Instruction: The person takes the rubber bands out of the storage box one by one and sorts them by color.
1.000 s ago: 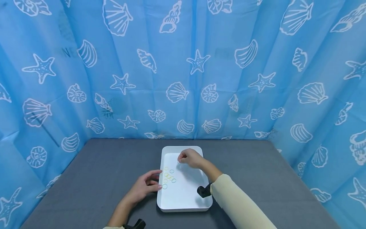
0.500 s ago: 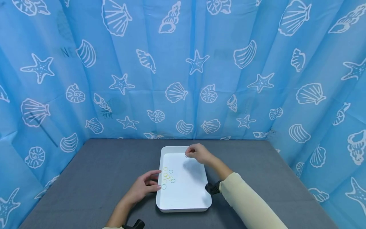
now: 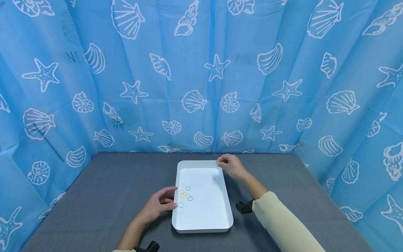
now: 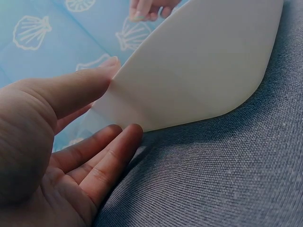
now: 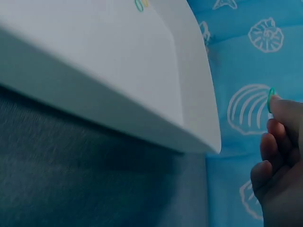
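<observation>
Right hand [image 3: 231,165], upper centre of frame, pinches one green ring [image 5: 270,99] beyond the tray [image 3: 201,227]; about nine rings [image 3: 184,194] remain inside. Left hand [image 3: 157,206], relaxed, touches the tray's left wall.

— The white tray [image 3: 201,224] looks like smooth plastic, matt with a faint sheen along the outer wall.

— And the tabletop [image 3: 94,196]?

— Grey woven cloth, coarse and matt; the weave shows clearly in the left wrist view. The small rings [image 3: 185,194] in the tray look like thin rubber bands, though they're too small to be sure.

— The backdrop [image 3: 201,77]?

— Blue printed sheet, creased, matt, thin like non-woven fabric. The sleeve [image 3: 283,224] is soft cream knit.
</observation>
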The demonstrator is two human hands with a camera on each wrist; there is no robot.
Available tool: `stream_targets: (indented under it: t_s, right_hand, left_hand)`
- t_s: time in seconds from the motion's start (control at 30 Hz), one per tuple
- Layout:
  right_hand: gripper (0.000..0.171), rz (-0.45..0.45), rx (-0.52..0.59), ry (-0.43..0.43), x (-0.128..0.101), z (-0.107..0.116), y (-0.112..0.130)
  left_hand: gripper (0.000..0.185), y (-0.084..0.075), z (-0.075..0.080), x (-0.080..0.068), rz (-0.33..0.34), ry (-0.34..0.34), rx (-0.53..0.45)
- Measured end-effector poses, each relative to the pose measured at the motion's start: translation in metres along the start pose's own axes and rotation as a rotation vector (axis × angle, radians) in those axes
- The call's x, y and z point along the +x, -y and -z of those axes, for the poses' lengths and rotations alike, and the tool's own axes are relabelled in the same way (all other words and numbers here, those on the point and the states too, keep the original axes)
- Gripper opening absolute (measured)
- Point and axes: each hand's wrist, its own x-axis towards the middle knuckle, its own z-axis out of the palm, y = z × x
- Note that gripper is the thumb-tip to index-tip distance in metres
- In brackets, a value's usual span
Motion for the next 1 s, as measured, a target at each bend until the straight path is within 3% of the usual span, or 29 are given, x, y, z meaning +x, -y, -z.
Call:
stream_targets:
  t_s: [0.27, 0.6, 1.0]
  right_hand:
    - [0.007, 0.025, -0.025, -0.130, -0.010, 0.005, -0.022]
    - [0.007, -0.003, 0.024, -0.170, -0.013, 0.002, -0.049]
    - [0.007, -0.080, -0.012, -0.204, -0.013, -0.001, -0.081]
  left_hand:
    - [0.061, 0.002, 0.001, 0.001, 0.003, 0.007, -0.003]
    - [0.060, 0.003, 0.001, 0.001, -0.003, 0.003, 0.004]
    - [0.061, 0.003, 0.001, 0.002, 0.003, 0.014, -0.011]
